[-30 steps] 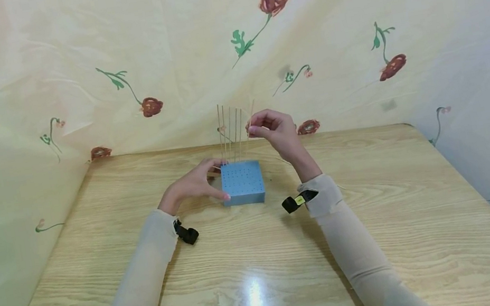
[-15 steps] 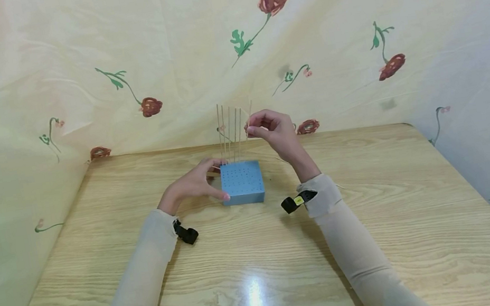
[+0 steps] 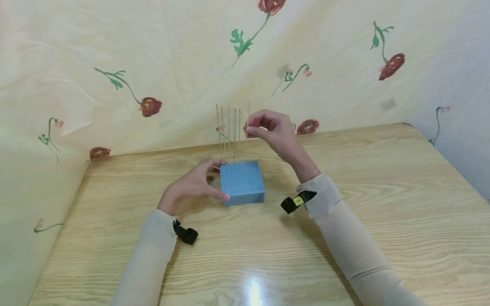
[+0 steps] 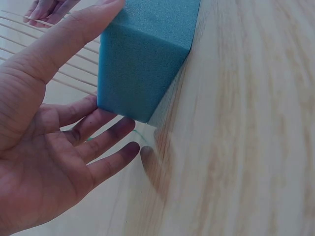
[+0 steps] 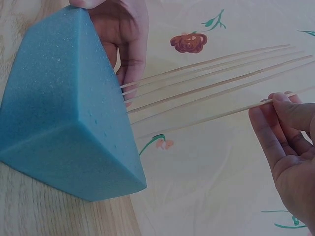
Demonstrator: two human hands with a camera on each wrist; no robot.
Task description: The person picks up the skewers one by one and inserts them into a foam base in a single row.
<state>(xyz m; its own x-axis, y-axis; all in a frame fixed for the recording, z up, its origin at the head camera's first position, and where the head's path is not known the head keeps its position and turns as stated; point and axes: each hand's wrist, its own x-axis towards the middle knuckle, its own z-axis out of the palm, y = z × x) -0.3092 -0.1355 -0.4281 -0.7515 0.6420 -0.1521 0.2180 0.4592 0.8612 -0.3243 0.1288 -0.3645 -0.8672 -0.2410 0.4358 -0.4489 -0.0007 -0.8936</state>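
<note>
A blue foam block (image 3: 241, 179) with rows of small holes in its top sits on the table. Several thin wooden sticks (image 5: 221, 84) stand in a row along its far edge. My left hand (image 3: 192, 185) holds the block from the left, thumb at the near corner and fingers at the far side. Above the block's far right, my right hand (image 3: 276, 129) pinches another wooden stick (image 5: 231, 112) between thumb and fingertips. That stick's lower end reaches to the block's edge in the right wrist view; whether it sits in a hole, I cannot tell.
The wood-grain table (image 3: 252, 259) carries the block and ends at a flower-patterned cloth (image 3: 188, 39) behind and at both sides. Black straps with small cameras sit on both wrists, the right one's camera (image 3: 289, 205) close to the block's right side.
My right hand has shifted very slightly left, and the stick in it now leans a little less to the right. My left hand stays on the block.
</note>
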